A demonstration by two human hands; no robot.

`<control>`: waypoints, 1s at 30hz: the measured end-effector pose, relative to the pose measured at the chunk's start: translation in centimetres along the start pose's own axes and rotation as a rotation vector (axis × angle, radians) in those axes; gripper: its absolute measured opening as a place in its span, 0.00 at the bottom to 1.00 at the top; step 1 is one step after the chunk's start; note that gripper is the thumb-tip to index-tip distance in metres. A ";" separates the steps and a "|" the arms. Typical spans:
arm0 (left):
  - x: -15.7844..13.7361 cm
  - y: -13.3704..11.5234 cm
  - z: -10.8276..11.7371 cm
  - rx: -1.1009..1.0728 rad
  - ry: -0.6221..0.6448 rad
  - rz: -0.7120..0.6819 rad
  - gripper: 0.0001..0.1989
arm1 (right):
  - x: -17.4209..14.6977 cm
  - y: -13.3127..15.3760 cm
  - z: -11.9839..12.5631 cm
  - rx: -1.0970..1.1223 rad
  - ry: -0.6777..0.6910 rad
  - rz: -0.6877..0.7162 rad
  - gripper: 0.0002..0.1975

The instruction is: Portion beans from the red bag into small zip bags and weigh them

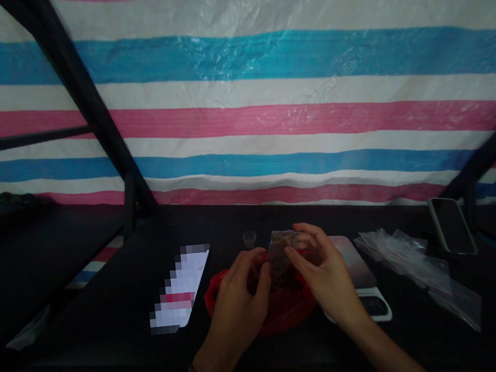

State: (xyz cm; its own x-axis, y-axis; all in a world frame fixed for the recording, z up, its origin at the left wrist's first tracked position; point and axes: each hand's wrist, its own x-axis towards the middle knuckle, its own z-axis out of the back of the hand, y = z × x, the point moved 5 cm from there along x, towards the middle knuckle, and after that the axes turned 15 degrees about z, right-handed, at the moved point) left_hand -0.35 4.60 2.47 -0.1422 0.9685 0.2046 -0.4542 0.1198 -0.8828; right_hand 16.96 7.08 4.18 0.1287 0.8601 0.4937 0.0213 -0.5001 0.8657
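Over a red plastic bag [282, 317], a small clear plastic bag [279, 247] is held up between my two hands. My right hand [326, 269] pinches its right side with thumb and fingers. At the left edge, my left hand [241, 298] has its thumb and bent fingers closed in on the small bag. Something dark and uneven shows in the red bag beneath, too dim to name. A small clear cup [249, 239] stands just behind the hands. Partly behind my right hand is a digital scale [357, 266] with a flat metal plate.
Several clear plastic bags [418, 272] lie in a loose pile on the right of the black table [125, 320]. A phone [452, 226] lies beyond them. To the left is a lit screen [198, 284], partly blurred out. Dark metal posts [101, 124] stand before the striped sheet [268, 120].
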 end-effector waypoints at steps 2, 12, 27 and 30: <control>0.1 0.1 -0.1 -0.012 0.017 -0.026 0.10 | -0.1 0.3 -0.2 -0.014 0.018 0.029 0.21; 0.4 0.2 0.4 -0.060 0.012 -0.067 0.10 | -0.3 1.3 -0.1 -0.164 0.097 0.182 0.14; 0.2 -0.4 0.6 -0.088 -0.003 -0.073 0.10 | -0.4 2.0 0.1 -0.194 0.090 0.182 0.12; 0.0 -0.8 0.9 -0.095 -0.019 -0.084 0.09 | -0.6 2.1 0.0 -0.227 0.107 0.181 0.15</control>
State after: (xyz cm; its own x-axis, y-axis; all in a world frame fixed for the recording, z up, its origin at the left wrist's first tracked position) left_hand -0.73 4.29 3.53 -0.1237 0.9500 0.2869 -0.3804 0.2216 -0.8979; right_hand 16.89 5.48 5.72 0.0047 0.7706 0.6373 -0.2161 -0.6214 0.7531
